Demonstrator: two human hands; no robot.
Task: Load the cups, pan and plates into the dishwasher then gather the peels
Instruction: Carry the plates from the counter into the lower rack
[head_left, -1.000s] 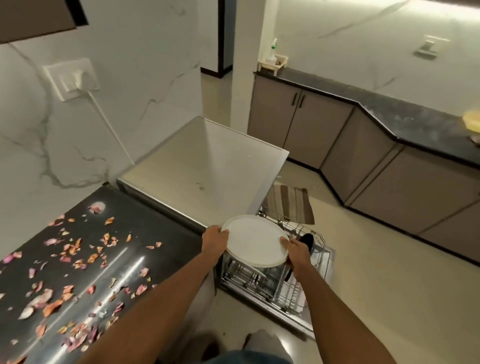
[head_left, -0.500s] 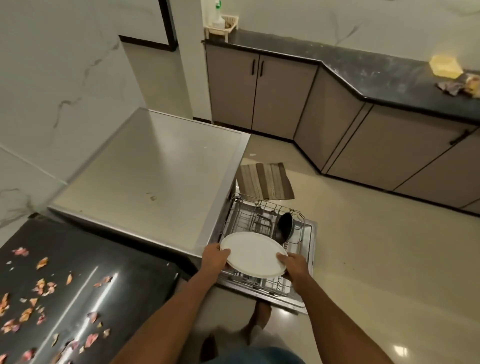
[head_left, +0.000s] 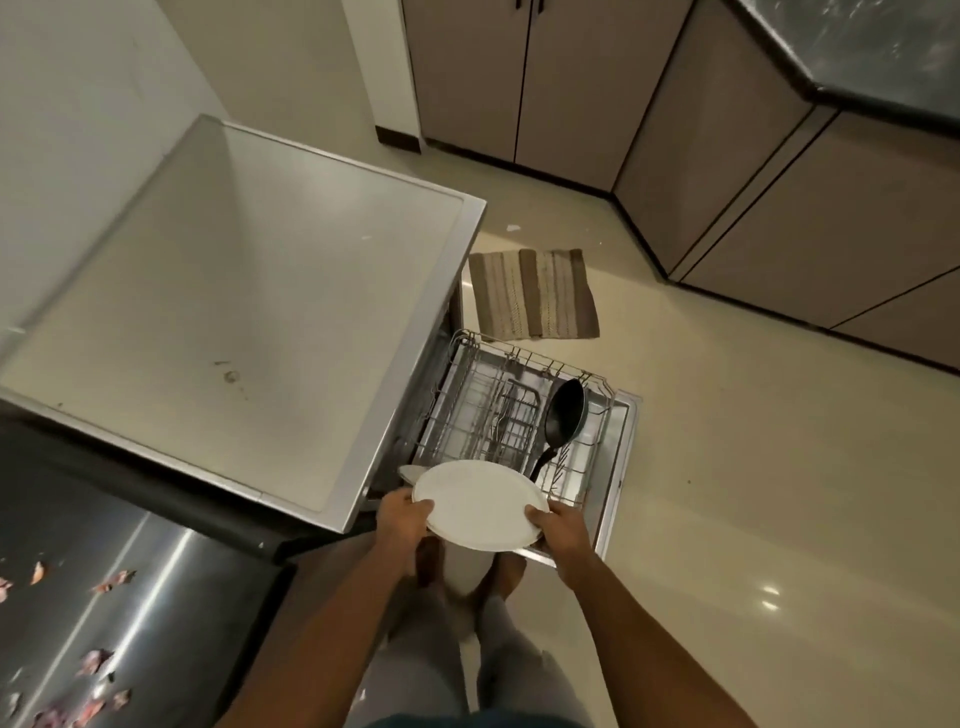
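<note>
A round white plate (head_left: 480, 501) is held flat over the near end of the pulled-out dishwasher rack (head_left: 467, 395). My left hand (head_left: 402, 517) grips its left rim and my right hand (head_left: 563, 530) grips its right rim. A black pan (head_left: 565, 413) stands on edge in the rack's right side, handle pointing toward me. The edge of another white plate (head_left: 410, 472) peeks out behind the held plate at the rack's near left. Pink and orange peels (head_left: 96, 662) lie scattered on the dark steel counter at the lower left.
The dishwasher's grey top (head_left: 234, 312) fills the left middle. Its open door (head_left: 618, 467) lies flat under the rack. A striped mat (head_left: 532, 293) lies on the floor beyond. Brown cabinets (head_left: 727, 156) line the far wall and right side. My feet are below the plate.
I have stepped closer and looked further down. The plate in both hands has come lower over the rack's near end. Most of the peel-strewn counter has slid out of view.
</note>
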